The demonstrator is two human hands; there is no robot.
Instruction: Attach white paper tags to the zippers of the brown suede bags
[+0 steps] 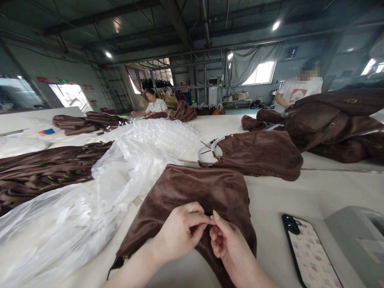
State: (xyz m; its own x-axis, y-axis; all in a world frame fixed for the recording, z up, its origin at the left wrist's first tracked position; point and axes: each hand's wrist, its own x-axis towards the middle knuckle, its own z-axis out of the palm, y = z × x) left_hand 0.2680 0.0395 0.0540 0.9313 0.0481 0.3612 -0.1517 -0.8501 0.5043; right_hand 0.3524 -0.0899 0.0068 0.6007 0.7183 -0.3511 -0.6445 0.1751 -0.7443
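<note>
A dark brown leather bag [192,184] lies flat on the white table, with both of my hands just above its near part. My left hand [183,226] is closed, thumb and fingers pinched together. Its fingertips meet those of my right hand [223,236], which is also closed in a pinch. Between the right thumb and finger shows a tiny whitish piece, too small to name. Whether the left fingers grip it too is hidden. Behind this bag lies a second brown leather bag [258,154], its handle wrapped in white material.
Clear plastic bags [120,192] heap along the left, beside a stack of brown leather pieces [51,168]. A phone [312,252] and a grey bin-like box [357,236] are at right. More brown bags [333,120] pile up behind. Two people [156,105] work farther back.
</note>
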